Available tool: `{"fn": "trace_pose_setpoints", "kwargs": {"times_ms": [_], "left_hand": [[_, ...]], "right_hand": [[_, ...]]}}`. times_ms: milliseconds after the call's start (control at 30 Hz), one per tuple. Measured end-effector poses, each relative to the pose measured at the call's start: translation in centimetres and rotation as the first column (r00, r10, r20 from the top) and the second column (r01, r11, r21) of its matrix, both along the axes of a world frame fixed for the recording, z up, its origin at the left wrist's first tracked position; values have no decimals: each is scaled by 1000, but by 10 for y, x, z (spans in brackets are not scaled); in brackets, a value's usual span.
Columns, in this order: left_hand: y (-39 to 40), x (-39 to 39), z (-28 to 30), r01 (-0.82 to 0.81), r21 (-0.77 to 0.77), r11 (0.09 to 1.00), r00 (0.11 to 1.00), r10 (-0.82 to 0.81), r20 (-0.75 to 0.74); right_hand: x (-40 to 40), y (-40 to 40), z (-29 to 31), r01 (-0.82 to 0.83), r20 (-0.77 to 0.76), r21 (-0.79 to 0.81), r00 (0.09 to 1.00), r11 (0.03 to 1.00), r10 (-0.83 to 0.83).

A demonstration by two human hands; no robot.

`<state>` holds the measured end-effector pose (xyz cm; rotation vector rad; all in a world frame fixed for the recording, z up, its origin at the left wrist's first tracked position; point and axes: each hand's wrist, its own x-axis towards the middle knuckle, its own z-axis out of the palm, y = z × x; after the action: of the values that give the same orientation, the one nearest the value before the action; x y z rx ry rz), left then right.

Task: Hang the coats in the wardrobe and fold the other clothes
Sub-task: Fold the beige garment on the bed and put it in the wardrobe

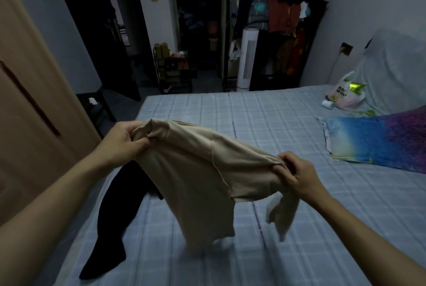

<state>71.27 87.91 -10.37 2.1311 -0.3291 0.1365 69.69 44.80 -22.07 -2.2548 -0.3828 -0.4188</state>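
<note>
While both hands' fingers grip the beige garment (202, 170), a plastic bag (345, 96) holds something green.

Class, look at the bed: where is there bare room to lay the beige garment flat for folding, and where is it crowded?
Bare sheet spans the bed from the far edge to the beige garment, between the black garment on the left and the pillow. Crowded: the far right corner, with the plastic bag.
</note>
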Motion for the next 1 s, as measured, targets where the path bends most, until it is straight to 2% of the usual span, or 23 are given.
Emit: {"fn": "trace_pose_setpoints", "kwargs": {"times_ms": [100,233,333,433,567,667,733,800,900,1000], "left_hand": [[1,10,-4,0,12,1000,1000,0,22],[-5,3,-6,140,101,985,990,-138,-26],[-8,-3,-15,239,152,959,970,-229,-81],[-13,-2,-23,317,86,945,941,-302,-150],[-23,31,-46,204,-29,979,960,-206,-189],[-35,81,-77,-10,13,1000,980,12,-198],[-45,114,-89,-88,43,995,974,95,-207],[-57,138,-88,-142,42,989,972,147,-183],[-65,161,-60,-199,5,980,980,199,-13],[-60,160,-25,-113,-96,989,975,129,180]], "right_hand": [[9,-12,12,-66,-13,-101,998,993,65],[8,-26,9,-107,-29,-157,994,982,103],[1,-41,-3,-102,-116,-184,990,978,82],[1,-55,-20,-105,-228,-209,972,972,56],[23,-59,-26,-65,-273,-195,962,979,10],[58,-59,-30,-14,-258,-203,965,979,-39],[87,-62,-31,23,-232,-219,970,975,-75],[112,-65,-25,69,-175,-229,978,971,-111],[139,-69,2,163,-46,-210,983,964,-176],[147,-74,42,195,113,-208,978,958,-175]]}}
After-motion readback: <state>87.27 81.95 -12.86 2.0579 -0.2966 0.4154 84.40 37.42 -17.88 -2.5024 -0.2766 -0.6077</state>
